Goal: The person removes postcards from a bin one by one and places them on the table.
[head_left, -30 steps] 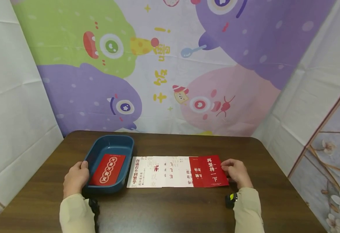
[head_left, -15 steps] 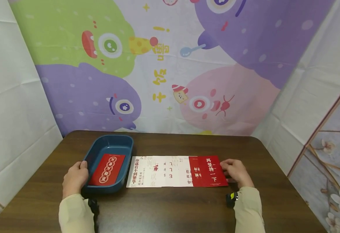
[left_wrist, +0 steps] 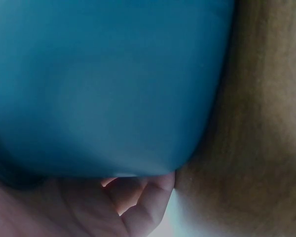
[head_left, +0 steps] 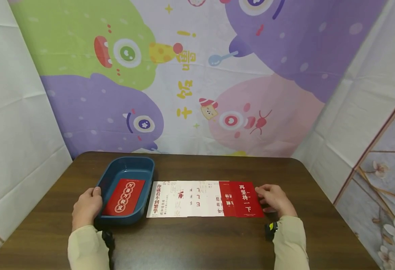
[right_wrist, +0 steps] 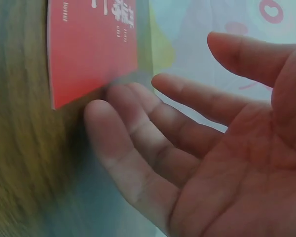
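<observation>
My left hand (head_left: 86, 207) grips the left rim of a deep blue rectangular tray (head_left: 131, 162), thumb at the rim. In the left wrist view, curled fingers (left_wrist: 150, 202) show at the edge of the blue tray's wall (left_wrist: 113, 98). Inside lies a red card (head_left: 124, 197) with circled white characters. To the tray's right runs a row of overlapping printed cards, white ones (head_left: 184, 198) and red ones at the right end. My right hand (head_left: 274, 198) is at the outer edge of the end red card (head_left: 248, 198); in the right wrist view its fingers are loosely bent, the thumb apart.
A dark brown wooden table (head_left: 197, 243) carries everything. Behind it hangs a cartoon-printed cloth (head_left: 190, 82), with white sheeting (head_left: 21, 105) at the left side. A flower-patterned panel (head_left: 383, 187) stands to the right.
My right wrist has shifted slightly to the right, its fingertips still at the end card's edge. My left hand keeps its grip on the tray; tray and cards look unmoved.
</observation>
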A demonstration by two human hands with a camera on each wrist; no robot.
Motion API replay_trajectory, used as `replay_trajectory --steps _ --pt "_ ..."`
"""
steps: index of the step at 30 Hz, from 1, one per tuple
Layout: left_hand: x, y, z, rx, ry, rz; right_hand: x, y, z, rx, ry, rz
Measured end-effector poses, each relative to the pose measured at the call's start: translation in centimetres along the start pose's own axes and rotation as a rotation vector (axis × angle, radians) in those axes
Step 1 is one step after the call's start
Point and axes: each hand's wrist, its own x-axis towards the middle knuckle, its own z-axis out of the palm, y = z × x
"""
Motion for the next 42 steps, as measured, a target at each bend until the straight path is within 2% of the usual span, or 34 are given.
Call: replay_trajectory --steps 7,12,32,42 --pt "0.1 0.0 0.0 0.003 -0.003 0.000 -0.1 -0.3 -0.3 -0.050 -0.006 -0.034" --pt "0.1 0.0 0.0 0.012 -0.001 0.009 0.4 0.1 0.1 -0.054 -0.040 -0.066" --pt "0.2 -0.1 0.0 0.015 -0.003 0.017 0.6 0.3 0.4 -0.048 -0.048 -0.076" --pt "0.3 -0.1 0.0 0.018 0.008 0.016 0.0 -0.9 0.7 -0.086 -0.038 -0.100"
